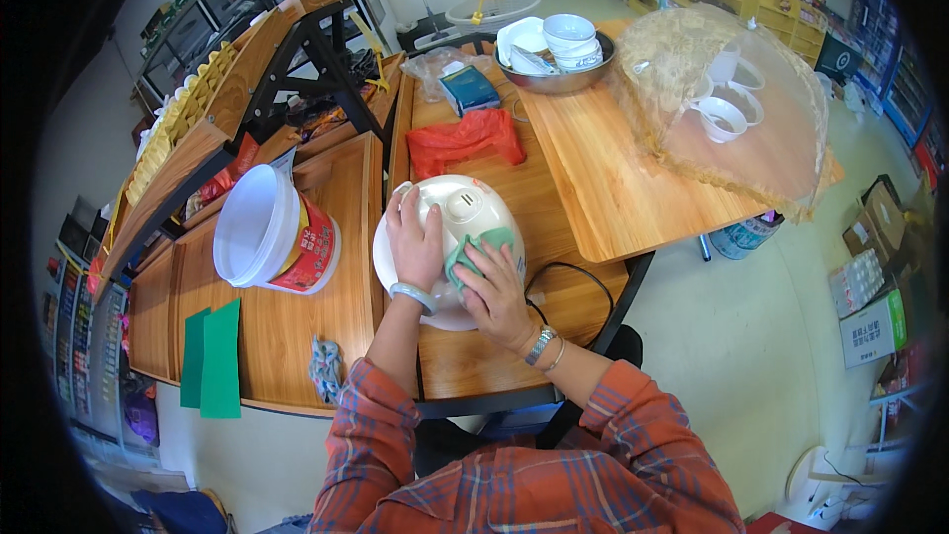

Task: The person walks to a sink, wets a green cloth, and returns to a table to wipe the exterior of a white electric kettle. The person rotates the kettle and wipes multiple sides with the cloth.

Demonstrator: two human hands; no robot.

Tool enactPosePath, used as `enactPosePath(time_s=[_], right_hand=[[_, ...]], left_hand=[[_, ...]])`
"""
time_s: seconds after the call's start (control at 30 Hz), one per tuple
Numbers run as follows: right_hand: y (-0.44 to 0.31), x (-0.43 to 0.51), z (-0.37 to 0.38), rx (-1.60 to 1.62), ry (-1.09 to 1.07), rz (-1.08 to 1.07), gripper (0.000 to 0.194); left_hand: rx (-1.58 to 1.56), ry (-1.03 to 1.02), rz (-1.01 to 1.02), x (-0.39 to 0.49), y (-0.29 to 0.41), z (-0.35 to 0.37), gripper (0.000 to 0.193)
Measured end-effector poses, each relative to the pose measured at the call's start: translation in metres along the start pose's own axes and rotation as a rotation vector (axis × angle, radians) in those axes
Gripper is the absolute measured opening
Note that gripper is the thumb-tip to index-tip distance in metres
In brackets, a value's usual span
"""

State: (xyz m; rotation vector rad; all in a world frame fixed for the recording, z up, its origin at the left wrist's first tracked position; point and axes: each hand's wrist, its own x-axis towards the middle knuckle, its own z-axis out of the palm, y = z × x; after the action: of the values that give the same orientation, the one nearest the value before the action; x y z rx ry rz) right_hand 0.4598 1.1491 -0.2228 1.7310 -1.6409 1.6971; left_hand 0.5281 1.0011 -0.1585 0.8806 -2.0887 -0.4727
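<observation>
A white rice cooker (445, 313) stands on the wooden table before me, its lid with a round steam vent facing up. My left hand (417, 237) rests on the left part of the lid, fingers a little apart and holding nothing. Under my right hand (498, 297) a green cloth (467, 252) is pressed against the lid's right side, my fingers spread over it. A black power cord (586, 271) loops on the table to the right of the cooker. Just behind the cooker lies a crumpled red plastic bag (465, 142).
Left of the cooker are a plastic bucket (256, 230), a patterned cloth (325, 369) and green card strips (221, 360). Behind stand a blue box (470, 89) and a metal pan (557, 81) of bowls. A raised board (586, 185) carries a mesh food cover (645, 111) over white cups.
</observation>
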Motion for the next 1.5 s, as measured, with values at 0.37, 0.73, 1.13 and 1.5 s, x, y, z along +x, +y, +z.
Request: enactPosePath(time_s=[0.37, 0.73, 1.13, 1.5], right_hand=[[-0.012, 0.005, -0.001, -0.198, -0.003, -0.119, 0.034], [-0.012, 0.011, -0.011, -0.207, 0.045, -0.042, 0.02], [0.014, 0.014, -0.026, -0.239, 0.173, 0.005, 0.022], [-0.008, 0.024, -0.043, -0.291, 0.17, 0.073, 0.022]], left_hand=[[0.04, -0.122, 0.168, 0.008, -0.011, -0.006, 0.044], [0.174, -0.323, 0.458, 0.057, -0.014, -0.035, 0.028], [0.288, -0.457, 0.572, 0.047, -0.003, -0.048, 0.055], [0.398, -0.432, 0.379, 0.007, 0.025, -0.052, 0.052]])
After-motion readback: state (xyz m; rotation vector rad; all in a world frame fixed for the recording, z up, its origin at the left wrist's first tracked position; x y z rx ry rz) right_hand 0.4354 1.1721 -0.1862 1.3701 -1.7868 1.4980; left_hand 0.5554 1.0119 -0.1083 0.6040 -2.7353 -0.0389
